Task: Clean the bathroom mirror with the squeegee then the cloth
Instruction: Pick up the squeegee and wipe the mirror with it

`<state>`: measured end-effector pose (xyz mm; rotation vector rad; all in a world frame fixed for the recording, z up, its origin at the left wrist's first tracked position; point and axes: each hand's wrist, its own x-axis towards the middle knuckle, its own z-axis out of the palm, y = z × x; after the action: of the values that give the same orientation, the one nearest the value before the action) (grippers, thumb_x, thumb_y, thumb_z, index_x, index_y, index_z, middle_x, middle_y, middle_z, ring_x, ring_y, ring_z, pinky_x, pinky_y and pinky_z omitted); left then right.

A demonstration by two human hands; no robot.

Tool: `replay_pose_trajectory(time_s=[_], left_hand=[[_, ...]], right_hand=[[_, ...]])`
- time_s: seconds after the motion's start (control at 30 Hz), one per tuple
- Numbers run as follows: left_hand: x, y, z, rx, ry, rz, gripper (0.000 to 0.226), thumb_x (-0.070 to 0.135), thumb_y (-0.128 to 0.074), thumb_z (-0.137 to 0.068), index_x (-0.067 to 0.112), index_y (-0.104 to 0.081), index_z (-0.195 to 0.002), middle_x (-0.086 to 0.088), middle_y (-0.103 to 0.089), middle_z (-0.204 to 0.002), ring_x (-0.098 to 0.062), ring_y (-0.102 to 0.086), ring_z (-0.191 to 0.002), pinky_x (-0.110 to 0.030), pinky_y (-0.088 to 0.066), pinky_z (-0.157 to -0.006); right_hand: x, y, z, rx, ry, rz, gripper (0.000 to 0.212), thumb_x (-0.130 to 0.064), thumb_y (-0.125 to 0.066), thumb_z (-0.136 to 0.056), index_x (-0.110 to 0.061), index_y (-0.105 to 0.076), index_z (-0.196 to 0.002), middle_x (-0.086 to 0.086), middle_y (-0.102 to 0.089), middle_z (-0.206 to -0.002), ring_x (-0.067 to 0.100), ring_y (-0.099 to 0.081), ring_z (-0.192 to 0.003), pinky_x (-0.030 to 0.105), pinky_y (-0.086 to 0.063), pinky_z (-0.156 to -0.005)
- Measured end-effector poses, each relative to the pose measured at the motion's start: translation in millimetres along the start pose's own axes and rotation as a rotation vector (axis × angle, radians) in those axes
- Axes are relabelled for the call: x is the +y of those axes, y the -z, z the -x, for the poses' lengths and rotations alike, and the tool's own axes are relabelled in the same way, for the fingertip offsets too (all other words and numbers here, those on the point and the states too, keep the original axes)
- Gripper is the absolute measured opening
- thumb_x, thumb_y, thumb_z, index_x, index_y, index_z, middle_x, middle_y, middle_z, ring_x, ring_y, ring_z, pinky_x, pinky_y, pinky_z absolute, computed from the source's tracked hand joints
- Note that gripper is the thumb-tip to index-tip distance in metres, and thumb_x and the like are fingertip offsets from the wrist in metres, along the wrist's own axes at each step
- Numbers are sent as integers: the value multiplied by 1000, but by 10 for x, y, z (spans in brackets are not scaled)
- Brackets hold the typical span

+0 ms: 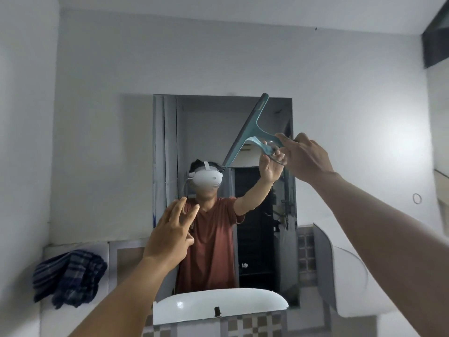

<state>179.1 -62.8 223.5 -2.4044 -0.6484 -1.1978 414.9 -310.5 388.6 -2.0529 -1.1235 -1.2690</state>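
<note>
The rectangular bathroom mirror (209, 132) hangs on the white wall straight ahead and reflects a person in a rust-red shirt. My right hand (306, 156) grips the handle of a teal squeegee (252, 130); its long blade is tilted diagonally across the mirror's upper right part, close to the glass. My left hand (171, 235) is raised in front of the mirror's lower left, fingers spread, holding nothing. A dark blue striped cloth (69, 278) lies folded on the ledge at lower left.
A white washbasin (194, 305) sits below the mirror, above checkered tiles (245, 327). A white rounded fixture (349, 285) juts out at lower right. The tiled ledge (80, 246) runs along the wall to the left. A dark window opening (435, 40) sits top right.
</note>
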Motion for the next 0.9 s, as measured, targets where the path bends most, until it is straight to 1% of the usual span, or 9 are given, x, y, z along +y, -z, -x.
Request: replay_pose_trajectory(time_s=[0.17,0.3,0.4,0.47,0.53,0.57,0.67,0.8,0.9], left_hand=[[-6,-3,3,3,-4,22,95,23,-90,-65,23,-45,-149,-14,-35,-156,-35,-30,-144,-49,-47,-103],[-1,3,9,13,-11,30,95,21,-91,-63,21,-47,-147,-15,-38,-154,-37,-32,-142,-50,-50,-99],[5,13,5,2,-18,18,95,22,-92,-63,20,-47,-147,-16,-39,-153,-39,-34,-141,-52,-50,-100],[-1,7,5,17,-27,16,93,22,-90,-64,20,-46,-147,-16,-38,-153,-39,-34,-141,-52,-50,-100],[-6,3,7,23,-31,3,91,22,-88,-66,20,-45,-147,-16,-37,-153,-40,-34,-140,-53,-50,-100],[-12,5,5,18,-33,-2,90,22,-87,-67,20,-45,-147,-16,-37,-153,-40,-34,-140,-53,-50,-101],[-6,22,3,29,-43,-27,87,24,-86,-70,19,-46,-147,-17,-36,-153,-40,-34,-140,-52,-48,-104],[-27,85,-92,46,-57,-67,82,28,-83,-75,19,-45,-148,-18,-35,-154,-40,-33,-142,-52,-45,-106],[-50,169,-62,57,-69,-62,81,29,-80,-79,19,-42,-150,-19,-33,-155,-39,-31,-144,-51,-41,-109]], right_hand=[[14,-9,49,22,-76,-25,50,-32,-41,-106,-36,-33,-155,12,-54,-116,37,-62,-95,40,-50,-76],[-33,-42,151,33,-135,-77,47,-30,-40,-107,-32,-36,-154,13,-56,-110,33,-61,-82,38,-49,-69],[-149,-116,279,28,-219,-136,46,-29,-40,-107,-31,-36,-153,11,-56,-106,26,-55,-72,35,-45,-65],[-251,-195,391,35,-281,-186,46,-29,-38,-108,-33,-34,-153,10,-55,-104,24,-54,-70,35,-47,-65],[-347,-277,499,42,-343,-253,45,-27,-37,-107,-34,-35,-152,9,-56,-105,28,-59,-74,40,-53,-69],[-392,-317,545,43,-369,-276,45,-26,-38,-106,-34,-35,-150,8,-55,-102,29,-59,-74,41,-53,-69],[-534,-420,675,42,-412,-307,39,-24,-41,-105,-31,-38,-143,6,-50,-93,25,-53,-66,37,-45,-63],[-647,-423,632,39,-402,-307,45,-25,-42,-104,-22,-32,-148,11,-53,-99,28,-56,-71,38,-47,-62],[-690,-406,602,37,-369,-324,51,-23,-45,-102,-14,-30,-150,16,-55,-114,34,-64,-83,37,-47,-63]])
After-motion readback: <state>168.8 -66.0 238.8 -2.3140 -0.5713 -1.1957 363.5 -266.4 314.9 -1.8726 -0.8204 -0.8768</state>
